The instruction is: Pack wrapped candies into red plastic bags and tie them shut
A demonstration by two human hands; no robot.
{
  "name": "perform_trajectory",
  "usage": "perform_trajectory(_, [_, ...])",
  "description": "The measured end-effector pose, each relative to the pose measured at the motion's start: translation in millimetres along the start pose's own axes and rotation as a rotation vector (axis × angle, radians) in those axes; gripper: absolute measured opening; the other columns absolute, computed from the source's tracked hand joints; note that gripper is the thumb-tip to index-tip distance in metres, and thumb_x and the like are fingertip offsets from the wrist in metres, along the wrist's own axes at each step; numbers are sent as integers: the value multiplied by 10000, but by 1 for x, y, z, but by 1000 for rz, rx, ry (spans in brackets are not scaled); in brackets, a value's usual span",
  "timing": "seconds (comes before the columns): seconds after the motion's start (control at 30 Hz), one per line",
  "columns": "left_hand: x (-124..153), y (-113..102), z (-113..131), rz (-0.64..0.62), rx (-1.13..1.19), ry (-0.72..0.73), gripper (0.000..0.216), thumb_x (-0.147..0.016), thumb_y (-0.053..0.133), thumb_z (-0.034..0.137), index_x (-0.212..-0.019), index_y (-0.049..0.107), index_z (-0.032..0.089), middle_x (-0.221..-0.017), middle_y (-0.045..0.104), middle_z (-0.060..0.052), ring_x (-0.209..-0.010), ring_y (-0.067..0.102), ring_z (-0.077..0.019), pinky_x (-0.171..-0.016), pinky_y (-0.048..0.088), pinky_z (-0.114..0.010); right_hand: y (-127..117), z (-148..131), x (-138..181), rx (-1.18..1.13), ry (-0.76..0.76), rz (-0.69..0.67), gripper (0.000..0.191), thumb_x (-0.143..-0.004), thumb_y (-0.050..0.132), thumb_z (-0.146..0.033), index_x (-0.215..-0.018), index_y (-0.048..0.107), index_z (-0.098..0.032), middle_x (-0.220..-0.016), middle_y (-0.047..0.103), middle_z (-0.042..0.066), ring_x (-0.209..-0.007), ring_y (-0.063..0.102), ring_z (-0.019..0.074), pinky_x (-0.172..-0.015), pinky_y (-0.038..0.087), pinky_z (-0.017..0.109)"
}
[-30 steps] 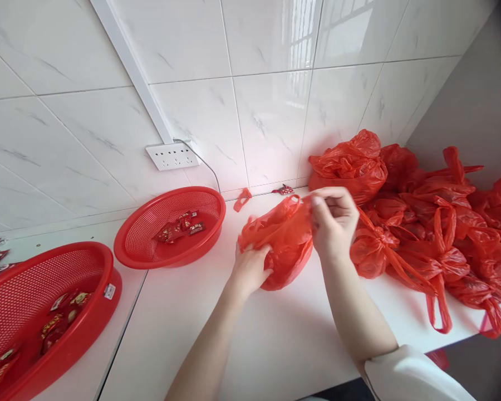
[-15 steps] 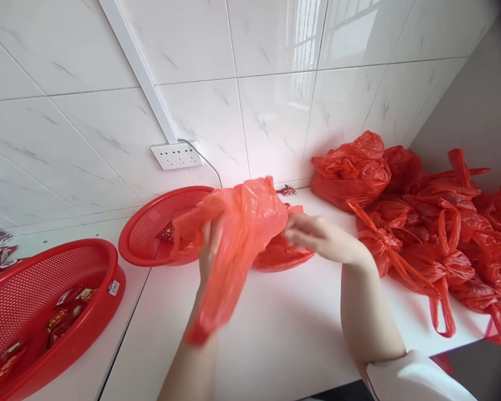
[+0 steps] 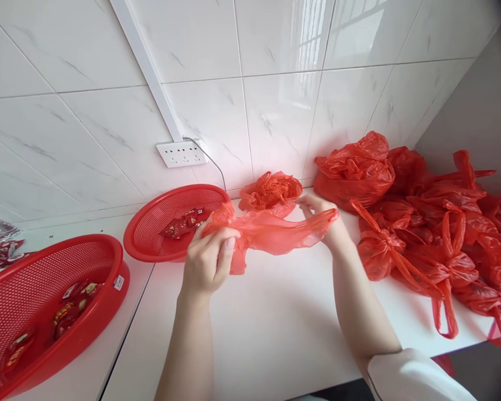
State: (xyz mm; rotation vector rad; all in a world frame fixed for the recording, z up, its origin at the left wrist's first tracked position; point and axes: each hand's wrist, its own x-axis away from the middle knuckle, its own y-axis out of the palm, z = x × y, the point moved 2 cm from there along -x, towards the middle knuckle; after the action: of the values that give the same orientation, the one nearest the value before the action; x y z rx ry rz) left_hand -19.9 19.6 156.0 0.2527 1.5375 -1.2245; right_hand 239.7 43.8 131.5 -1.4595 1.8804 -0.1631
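My left hand (image 3: pixel 211 259) is closed on a thin red plastic bag (image 3: pixel 275 231), its thumb pressed over the gathered end. The bag stretches sideways to the right, loose and crumpled. Behind its far end is my right hand (image 3: pixel 315 207), partly covered, with its visible fingers apart. Those fingers are beside a crumpled bundle of red plastic bags (image 3: pixel 271 190) against the wall; whether they touch it is unclear. Left of my left hand stands a red mesh basket (image 3: pixel 144 223), with wrapped snack packets (image 3: pixel 182 224) inside.
A larger red basket (image 3: pixel 104 250) with several packets stands at the left front. Tied, filled red bags (image 3: pixel 434 245) crowd the right side of the white table (image 3: pixel 275 334). A power socket (image 3: pixel 182 153) with a cable is on the tiled wall. Packets in plastic (image 3: pixel 2 250) lie far left.
The bundle of bags has moved back to the wall. My left hand has turned and lowered the held bag, which now trails right. My right hand has moved farther back.
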Motion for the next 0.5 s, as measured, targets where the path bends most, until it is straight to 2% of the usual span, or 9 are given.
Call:
perform_trajectory(0.1, [1,-3,4,56,32,206,253,-886,459,192,-686,607,235,-530,598,32,-652,661,-184,-961,497,-428,-29,-29,18,-208,-87,176,168,-924,528,-222,-982,685,-212,-957,711,33,-889,675,183,-825,525,331])
perform_trajectory(0.17, [0,-4,10,44,63,277,255,-889,473,246,-671,603,228,-533,600,15,-628,655,-196,-943,511,-465,-46,-54,37,-342,-168,168,179,-923,530,-196,-974,696,-241,-937,717,33,-886,684,192,-801,540,327])
perform_trajectory(0.2, [-1,-4,14,32,70,296,259,-897,470,272,-683,608,222,-546,609,7,-607,647,-196,-931,517,-479,-54,-66,48,-372,-230,114,203,-918,525,-170,-962,704,-255,-924,720,34,-888,689,199,-791,546,329])
perform_trajectory(0.27, [-3,-1,22,-15,53,314,261,-909,471,301,-709,615,213,-564,623,-1,-585,635,-190,-919,520,-486,-66,-86,69,-327,-386,-90,285,-895,517,-125,-1042,703,-283,-1016,724,47,-943,687,224,-822,553,361])
perform_trajectory(0.37, [-5,6,32,-82,-3,313,228,-907,496,287,-730,620,214,-580,637,6,-629,649,-187,-904,525,-452,-78,-101,93,-200,-544,-337,384,-862,552,-133,-1193,656,-297,-1174,689,61,-1015,673,244,-908,538,389])
perform_trajectory(0.43, [-5,11,35,-113,-7,300,217,-905,502,282,-743,626,210,-613,655,0,-662,654,-189,-879,531,-430,-78,-100,100,-141,-488,-396,359,-851,588,-162,-1169,664,-310,-1156,696,57,-991,681,237,-862,557,354])
perform_trajectory(0.5, [-4,16,36,-151,35,273,239,-908,489,269,-712,613,213,-601,645,1,-650,641,-186,-849,533,-413,-68,-92,97,-44,-352,-421,251,-855,581,-164,-1024,697,-308,-1005,728,50,-866,697,223,-726,564,322])
